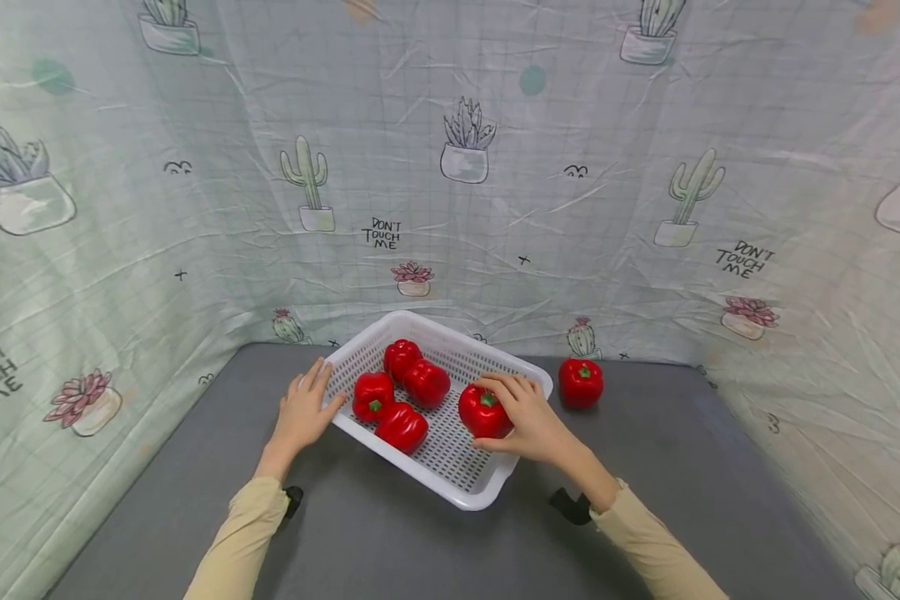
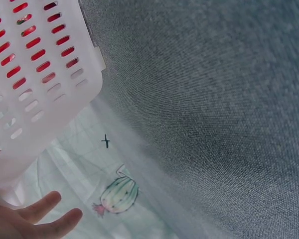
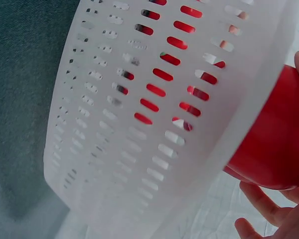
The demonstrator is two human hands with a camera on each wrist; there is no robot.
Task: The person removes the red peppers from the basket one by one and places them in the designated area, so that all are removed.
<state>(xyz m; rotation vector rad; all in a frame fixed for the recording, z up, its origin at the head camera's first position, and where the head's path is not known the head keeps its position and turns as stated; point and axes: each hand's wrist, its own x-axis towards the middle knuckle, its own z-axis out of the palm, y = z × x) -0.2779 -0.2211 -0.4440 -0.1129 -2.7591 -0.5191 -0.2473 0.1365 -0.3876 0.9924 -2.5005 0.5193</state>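
Observation:
My right hand (image 1: 532, 421) grips a red bell pepper (image 1: 482, 412) by its sides, over the right part of a white plastic basket (image 1: 438, 482). In the right wrist view the held bell pepper (image 3: 276, 132) shows above the basket rim, with fingers around it. Several more red bell peppers (image 1: 426, 383) lie together in the left half of the basket. At the basket's left end rests my left hand (image 1: 303, 410), fingers extended along the rim. The left wrist view shows two of its fingers (image 2: 57, 224) stretched out beside the slotted wall (image 2: 45, 99).
One red bell pepper (image 1: 581, 383) stands on the grey table (image 1: 390, 542), just right of the basket near the back. A pale curtain (image 1: 525, 217) printed with potted cacti rises behind the table and along both sides.

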